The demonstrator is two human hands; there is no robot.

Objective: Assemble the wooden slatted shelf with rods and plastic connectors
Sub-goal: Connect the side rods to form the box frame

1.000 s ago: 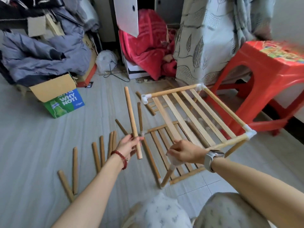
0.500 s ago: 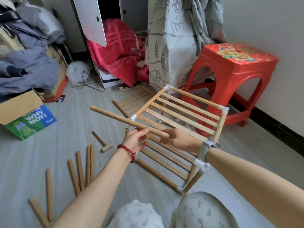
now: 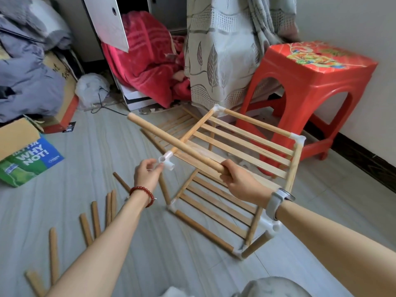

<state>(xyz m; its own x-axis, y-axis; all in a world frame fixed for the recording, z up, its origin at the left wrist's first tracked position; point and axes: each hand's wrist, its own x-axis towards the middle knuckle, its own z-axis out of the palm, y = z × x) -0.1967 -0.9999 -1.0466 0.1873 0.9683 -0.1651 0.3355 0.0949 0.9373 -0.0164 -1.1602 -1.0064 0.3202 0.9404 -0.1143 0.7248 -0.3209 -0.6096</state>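
A two-tier wooden slatted shelf frame (image 3: 246, 144) stands on the floor in the centre, joined by white plastic connectors. My right hand (image 3: 237, 179) grips the near end of a long wooden rod (image 3: 169, 140), which slants up and away to the left across the upper tier. My left hand (image 3: 146, 172) pinches the white connector (image 3: 167, 161) at the upper tier's near left corner. Several loose rods (image 3: 95, 219) lie on the floor at the lower left. Another slatted panel (image 3: 175, 125) lies flat behind the frame.
A red plastic stool (image 3: 317, 86) stands right behind the frame by the wall. A patterned curtain (image 3: 222, 50) and a red blanket (image 3: 147, 58) are at the back. A green cardboard box (image 3: 27, 157) and piled clothes (image 3: 25, 78) sit at the left.
The long rod passed from my left hand into my right hand. My left hand moved onto the white corner connector. The view swung right and closer to the frame.
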